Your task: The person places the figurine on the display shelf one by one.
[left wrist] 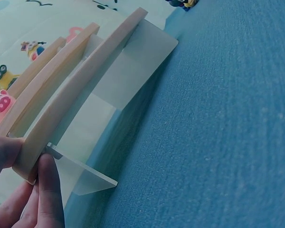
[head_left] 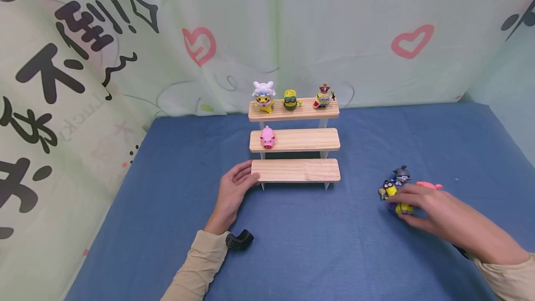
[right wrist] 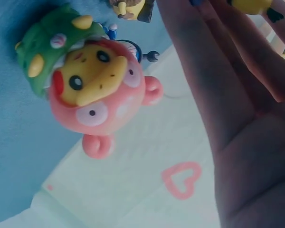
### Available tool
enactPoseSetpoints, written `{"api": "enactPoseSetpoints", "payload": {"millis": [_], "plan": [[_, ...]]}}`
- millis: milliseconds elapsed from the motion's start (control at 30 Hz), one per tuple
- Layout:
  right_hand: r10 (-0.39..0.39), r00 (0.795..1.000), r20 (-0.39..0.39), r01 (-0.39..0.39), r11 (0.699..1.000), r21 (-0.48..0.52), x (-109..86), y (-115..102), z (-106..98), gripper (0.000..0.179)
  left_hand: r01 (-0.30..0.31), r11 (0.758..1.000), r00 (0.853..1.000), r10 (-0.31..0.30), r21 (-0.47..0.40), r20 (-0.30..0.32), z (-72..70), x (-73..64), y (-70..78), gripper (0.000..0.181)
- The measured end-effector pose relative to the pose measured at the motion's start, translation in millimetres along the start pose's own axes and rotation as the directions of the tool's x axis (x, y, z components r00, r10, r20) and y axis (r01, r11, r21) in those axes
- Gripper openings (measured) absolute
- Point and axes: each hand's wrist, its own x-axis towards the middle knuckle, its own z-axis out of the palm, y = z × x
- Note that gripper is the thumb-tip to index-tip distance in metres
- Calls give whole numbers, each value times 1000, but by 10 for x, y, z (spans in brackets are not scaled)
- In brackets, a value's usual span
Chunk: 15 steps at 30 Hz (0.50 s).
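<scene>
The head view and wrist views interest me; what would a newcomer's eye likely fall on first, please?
Probably the wooden stand in the middle of the head view, with three toys along its top board and a pink pig on the left of its middle one. In the right wrist view, a pink-and-green toy looms large, left of the right grip.

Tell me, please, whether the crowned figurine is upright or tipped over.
Upright: the crowned figurine stands on the top shelf, its crown above its face.
</scene>
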Motion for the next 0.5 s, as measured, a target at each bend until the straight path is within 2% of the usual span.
{"api": "enactPoseSetpoints", "payload": {"millis": [133,500], "plan": [[-4,1000,-6,4,1000,-6,54,-23,-18,44,-3,1000,1000,3,0,-2,4,0,0,48],[73,996,43,-74,997,21,202,-133,-100,34,-6,1000,1000,6,3,-1,8,-5,-3,50]]}}
